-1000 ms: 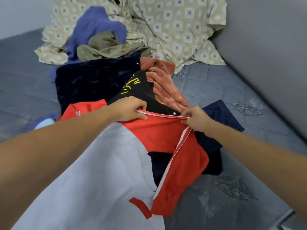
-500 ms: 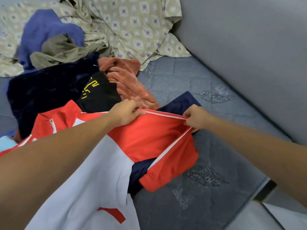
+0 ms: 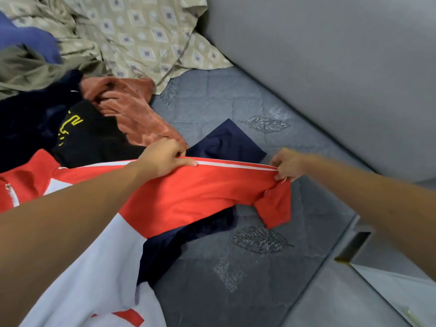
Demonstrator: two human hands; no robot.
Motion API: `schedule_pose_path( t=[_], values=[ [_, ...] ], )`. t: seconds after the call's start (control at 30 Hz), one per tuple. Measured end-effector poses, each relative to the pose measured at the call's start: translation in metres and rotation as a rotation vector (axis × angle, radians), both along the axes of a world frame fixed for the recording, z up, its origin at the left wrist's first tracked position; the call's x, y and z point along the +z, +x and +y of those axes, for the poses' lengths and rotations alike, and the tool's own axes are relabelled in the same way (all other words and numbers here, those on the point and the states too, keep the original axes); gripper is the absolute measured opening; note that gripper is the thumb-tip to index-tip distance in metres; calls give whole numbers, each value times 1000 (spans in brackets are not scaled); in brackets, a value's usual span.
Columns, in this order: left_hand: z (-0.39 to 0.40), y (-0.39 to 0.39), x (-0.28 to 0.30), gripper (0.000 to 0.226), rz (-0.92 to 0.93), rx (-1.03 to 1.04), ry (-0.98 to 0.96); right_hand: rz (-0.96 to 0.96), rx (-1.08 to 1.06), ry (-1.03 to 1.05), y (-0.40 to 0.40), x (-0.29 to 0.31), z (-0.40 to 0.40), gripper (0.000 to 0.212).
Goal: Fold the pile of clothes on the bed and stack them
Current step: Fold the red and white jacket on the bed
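Note:
A red and white jacket (image 3: 188, 199) with a white stripe along its sleeve lies stretched across the grey mattress (image 3: 247, 267). My left hand (image 3: 165, 158) pinches the sleeve's upper edge near its middle. My right hand (image 3: 286, 164) grips the sleeve's cuff end, holding it taut to the right. Under the jacket lies a navy garment (image 3: 226, 142). Behind it sits the pile: a black piece with yellow print (image 3: 80, 133), a rust-orange cloth (image 3: 132, 107), an olive garment (image 3: 28, 72) and a blue one (image 3: 23, 38).
A beige patterned sheet (image 3: 132, 36) is bunched at the back. A grey wall (image 3: 330, 67) runs along the mattress's right side. The mattress edge (image 3: 339, 237) drops off at the lower right, with floor beyond.
My right hand has pulled the cuff further right, so the sleeve is stretched out straighter. The view has swung right and the hanging sleeve end is now shorter.

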State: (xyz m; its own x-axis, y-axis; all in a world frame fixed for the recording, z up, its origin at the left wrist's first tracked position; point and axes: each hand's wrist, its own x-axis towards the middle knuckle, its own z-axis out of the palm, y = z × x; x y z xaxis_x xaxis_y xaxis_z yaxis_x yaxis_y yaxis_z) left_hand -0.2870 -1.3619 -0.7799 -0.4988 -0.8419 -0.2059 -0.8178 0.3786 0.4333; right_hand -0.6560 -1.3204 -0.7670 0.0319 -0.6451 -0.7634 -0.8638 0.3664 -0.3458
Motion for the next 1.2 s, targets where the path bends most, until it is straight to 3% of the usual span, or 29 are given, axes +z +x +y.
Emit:
schedule_pose_path(
  t=[0.13, 0.37, 0.6, 0.67, 0.8, 0.93, 1.2],
  values=[
    [2, -10, -8, 66, -42, 40, -26, 26, 4, 19, -22, -12, 5, 19],
    [2, -28, -13, 65, -116, 78, -25, 66, 14, -6, -37, -28, 11, 30],
    [-1, -51, -22, 61, -98, 101, 13, 176, 193, -23, -70, -26, 17, 23],
    [-3, -56, -24, 60, -94, 108, 18, 188, 181, -60, -79, -27, 21, 20],
    [0, -60, -21, 54, -105, 144, -14, 196, 183, -221, -79, -28, 33, 34],
    [8, -55, -5, 41, -31, 137, -99, 69, 151, -486, -38, -17, 39, 43],
    [45, 35, 33, 61, 2, 250, -193, -160, 336, -639, 145, 13, 35, 59]
  ],
)
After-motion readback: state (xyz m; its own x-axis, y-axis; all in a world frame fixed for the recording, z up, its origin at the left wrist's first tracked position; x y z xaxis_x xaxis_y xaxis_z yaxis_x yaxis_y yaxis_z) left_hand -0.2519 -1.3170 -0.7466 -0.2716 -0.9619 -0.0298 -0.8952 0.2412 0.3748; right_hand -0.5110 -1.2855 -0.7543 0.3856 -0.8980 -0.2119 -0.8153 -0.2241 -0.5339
